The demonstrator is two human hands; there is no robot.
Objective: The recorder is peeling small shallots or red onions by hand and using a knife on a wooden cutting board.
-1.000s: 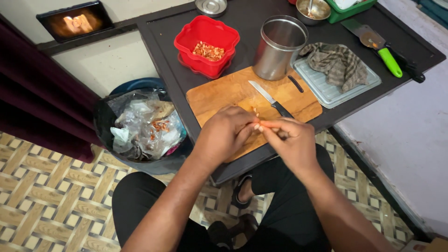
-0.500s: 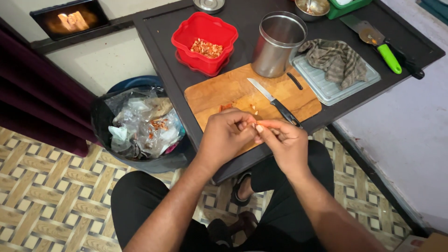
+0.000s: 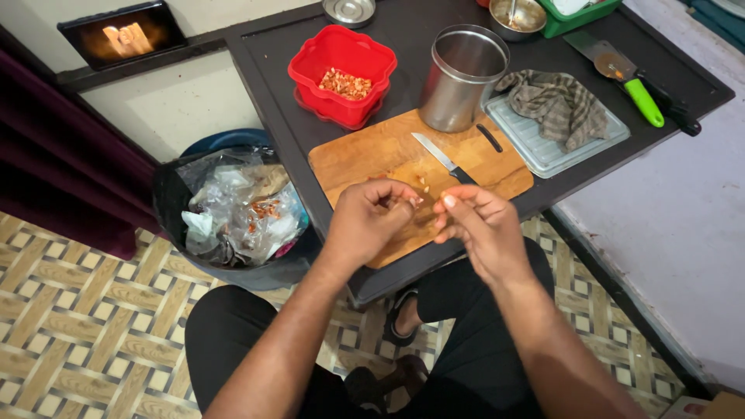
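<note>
Fingertips of both hands meet over the near edge of the wooden cutting board [image 3: 365, 159], pinching something tiny (too small to tell what). Left hand [image 3: 371, 221] is curled, right hand [image 3: 479, 225] has fingers bent toward it. A few small bits [image 3: 423, 183] lie on the board by a black-handled knife [image 3: 444, 161]. Behind sit a red tub [image 3: 341, 74] of chopped pieces and a steel canister [image 3: 463, 77] on the dark tabletop [image 3: 272, 54]. Lined trash bin [image 3: 233, 209] stands on the floor to the left.

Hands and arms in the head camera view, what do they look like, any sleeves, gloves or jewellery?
Both are bare: the left hand and right hand wear no gloves, and no rings or watch show. The forearms are uncovered to the frame's edge, so no sleeves are visible.
</note>
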